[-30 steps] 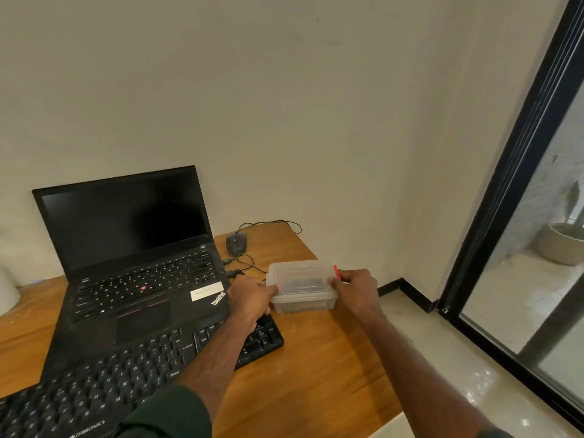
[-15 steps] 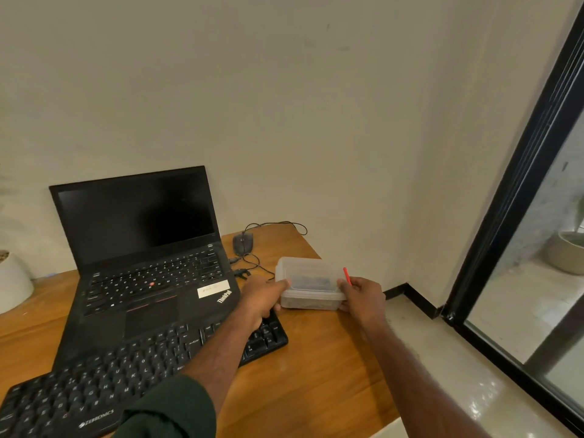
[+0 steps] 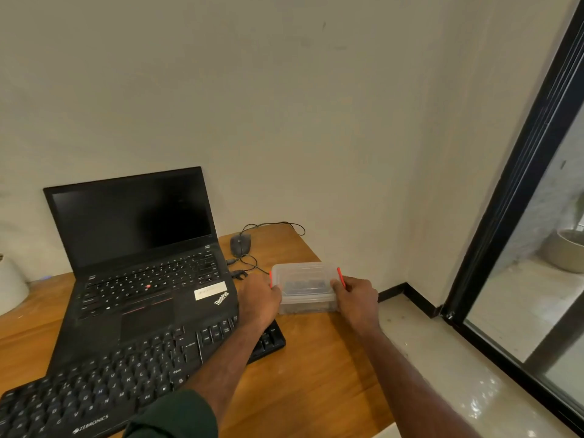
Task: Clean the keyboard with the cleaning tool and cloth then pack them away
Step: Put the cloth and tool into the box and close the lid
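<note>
A clear plastic box [image 3: 304,286] with a lid and red side clips stands on the wooden desk [image 3: 316,374], right of the laptop. Dark items show dimly through its lid; I cannot tell what they are. My left hand [image 3: 257,298] grips the box's left end and my right hand [image 3: 355,297] grips its right end, thumbs on the lid. The black external keyboard [image 3: 104,384] lies in front of the laptop, its right end under my left forearm.
An open black laptop [image 3: 139,257] with a dark screen stands at the back left. A wired mouse [image 3: 240,243] and its cable lie behind the box. The desk's right edge drops to a tiled floor by a glass door [image 3: 537,248]. A white pot [image 3: 9,286] sits far left.
The box went from slightly lifted to resting on the desk beside the laptop. Both hands stayed on its ends. The view shifted left and down.
</note>
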Action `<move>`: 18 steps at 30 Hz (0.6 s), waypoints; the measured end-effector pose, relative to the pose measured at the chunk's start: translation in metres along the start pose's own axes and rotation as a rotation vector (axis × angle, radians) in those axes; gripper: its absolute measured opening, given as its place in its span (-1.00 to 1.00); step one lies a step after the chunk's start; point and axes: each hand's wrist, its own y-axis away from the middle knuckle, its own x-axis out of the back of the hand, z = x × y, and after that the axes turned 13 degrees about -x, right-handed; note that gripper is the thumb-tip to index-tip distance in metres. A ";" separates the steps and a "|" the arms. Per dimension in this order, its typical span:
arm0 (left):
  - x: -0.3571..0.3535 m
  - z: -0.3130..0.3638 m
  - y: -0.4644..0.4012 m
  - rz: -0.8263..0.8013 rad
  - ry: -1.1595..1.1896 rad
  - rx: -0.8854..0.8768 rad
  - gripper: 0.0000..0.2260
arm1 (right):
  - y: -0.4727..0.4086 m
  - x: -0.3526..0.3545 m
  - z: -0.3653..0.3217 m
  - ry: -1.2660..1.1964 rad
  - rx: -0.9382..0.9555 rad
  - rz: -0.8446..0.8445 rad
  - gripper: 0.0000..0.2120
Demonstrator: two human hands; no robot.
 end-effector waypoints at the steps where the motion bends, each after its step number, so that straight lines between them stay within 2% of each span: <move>1: 0.000 0.000 -0.001 0.001 0.001 0.006 -0.71 | -0.001 0.000 0.000 0.021 -0.004 -0.009 -0.65; 5: 0.001 -0.001 0.002 0.021 0.126 0.017 -0.70 | -0.006 0.005 -0.001 0.068 -0.058 -0.058 -0.56; 9: 0.000 0.000 -0.011 0.046 0.351 0.126 -0.68 | -0.023 0.004 -0.009 -0.044 -0.100 -0.036 -0.53; 12: 0.001 -0.001 -0.041 0.048 0.473 0.160 -0.77 | -0.051 0.000 -0.028 -0.138 -0.082 -0.032 -0.55; 18: 0.002 -0.028 -0.106 -0.023 0.522 0.225 -0.88 | -0.121 -0.037 -0.076 -0.128 -0.096 -0.124 -0.56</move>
